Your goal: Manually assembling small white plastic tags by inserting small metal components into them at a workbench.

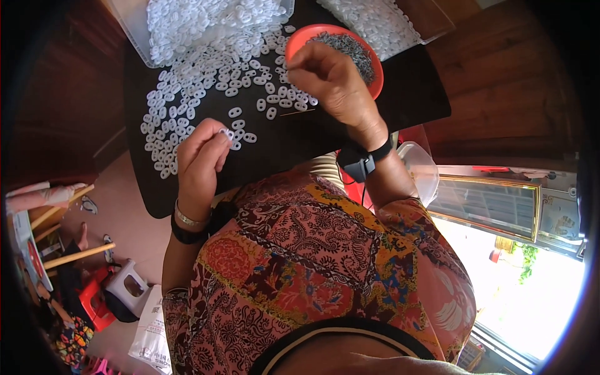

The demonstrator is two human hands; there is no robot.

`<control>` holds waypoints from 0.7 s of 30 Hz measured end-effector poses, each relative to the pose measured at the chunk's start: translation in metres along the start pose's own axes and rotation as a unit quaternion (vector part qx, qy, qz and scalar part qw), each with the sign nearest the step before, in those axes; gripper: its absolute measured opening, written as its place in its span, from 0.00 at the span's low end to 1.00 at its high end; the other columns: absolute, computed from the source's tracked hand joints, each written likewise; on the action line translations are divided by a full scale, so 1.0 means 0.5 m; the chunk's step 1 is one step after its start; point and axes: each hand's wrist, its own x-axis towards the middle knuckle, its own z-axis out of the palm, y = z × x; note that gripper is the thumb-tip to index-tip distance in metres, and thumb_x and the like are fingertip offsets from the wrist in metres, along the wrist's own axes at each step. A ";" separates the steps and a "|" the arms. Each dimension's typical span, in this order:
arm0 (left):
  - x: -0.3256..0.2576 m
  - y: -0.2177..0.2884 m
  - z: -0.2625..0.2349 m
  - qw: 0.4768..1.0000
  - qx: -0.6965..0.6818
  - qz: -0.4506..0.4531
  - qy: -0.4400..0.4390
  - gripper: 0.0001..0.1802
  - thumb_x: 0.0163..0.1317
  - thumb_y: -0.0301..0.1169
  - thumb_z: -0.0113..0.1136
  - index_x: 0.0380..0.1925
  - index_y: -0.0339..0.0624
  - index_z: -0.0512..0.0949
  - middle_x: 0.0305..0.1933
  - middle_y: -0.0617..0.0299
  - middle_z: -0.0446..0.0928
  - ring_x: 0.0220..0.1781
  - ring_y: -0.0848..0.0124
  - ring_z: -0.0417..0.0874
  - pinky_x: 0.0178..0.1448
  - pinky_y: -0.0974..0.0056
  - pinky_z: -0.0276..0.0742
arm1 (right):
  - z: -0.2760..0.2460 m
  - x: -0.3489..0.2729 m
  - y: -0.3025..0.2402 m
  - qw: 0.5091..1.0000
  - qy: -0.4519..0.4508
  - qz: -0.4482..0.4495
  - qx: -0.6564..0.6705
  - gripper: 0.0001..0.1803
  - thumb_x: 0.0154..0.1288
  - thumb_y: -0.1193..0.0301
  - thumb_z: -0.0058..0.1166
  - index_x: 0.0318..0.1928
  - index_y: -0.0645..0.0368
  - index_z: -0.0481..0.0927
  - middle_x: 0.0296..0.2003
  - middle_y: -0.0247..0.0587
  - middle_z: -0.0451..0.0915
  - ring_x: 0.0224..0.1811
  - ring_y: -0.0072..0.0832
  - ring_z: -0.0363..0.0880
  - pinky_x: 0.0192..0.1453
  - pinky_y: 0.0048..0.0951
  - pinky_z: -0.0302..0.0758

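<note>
My left hand [203, 153] is closed at the near left part of the dark table [281, 139], pinching a small white two-holed oval piece [227, 133] between thumb and fingers. Several more such loose pieces [250, 137] lie just beside its fingertips. My right hand [340, 87] is raised in front of an orange-red bowl [377, 78], thumb and fingers drawn together. Whatever is between them, if anything, is too small to make out. Small grey metal parts [350, 49] fill the bowl. A thin brown stick [297, 113] lies on the table below my right hand.
A clear bin [139, 44] heaped with white pieces stands at the far left, spilling a pile [178, 94] onto the table. Another clear container [431, 28] of white pieces is at the far right. Stools [128, 290] and another person's foot [83, 236] are down at the left.
</note>
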 end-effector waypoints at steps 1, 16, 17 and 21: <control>0.001 0.001 0.003 1.000 0.009 0.007 -0.008 0.10 0.63 0.28 0.46 0.24 0.38 0.70 0.17 0.72 0.60 0.18 0.84 0.55 0.23 0.75 0.49 | 0.022 0.001 -0.004 0.999 -0.006 0.011 0.036 0.06 0.61 0.79 0.56 0.40 0.60 0.78 0.36 0.28 0.78 0.37 0.15 0.75 0.43 0.17 0.70; -0.007 0.001 0.006 0.998 0.043 0.037 0.021 0.10 0.63 0.28 0.49 0.23 0.38 0.68 0.19 0.73 0.60 0.22 0.85 0.56 0.24 0.74 0.52 | 0.116 0.001 0.013 0.959 -0.185 0.062 0.205 0.07 0.66 0.73 0.54 0.39 0.64 0.78 0.29 0.31 0.78 0.31 0.16 0.72 0.38 0.18 0.72; -0.007 -0.002 0.005 0.998 0.044 0.036 0.023 0.10 0.63 0.28 0.49 0.23 0.38 0.68 0.19 0.73 0.60 0.22 0.85 0.56 0.24 0.74 0.52 | 0.116 -0.001 0.011 0.962 -0.179 0.061 0.198 0.08 0.66 0.71 0.55 0.38 0.64 0.78 0.29 0.31 0.78 0.31 0.16 0.72 0.38 0.18 0.72; -0.008 -0.003 0.004 0.994 0.074 0.066 0.036 0.09 0.63 0.27 0.49 0.24 0.36 0.67 0.19 0.72 0.59 0.23 0.84 0.55 0.24 0.73 0.51 | 0.120 -0.003 0.014 0.967 -0.158 0.055 0.191 0.08 0.66 0.70 0.55 0.38 0.64 0.78 0.28 0.31 0.77 0.30 0.16 0.72 0.38 0.18 0.72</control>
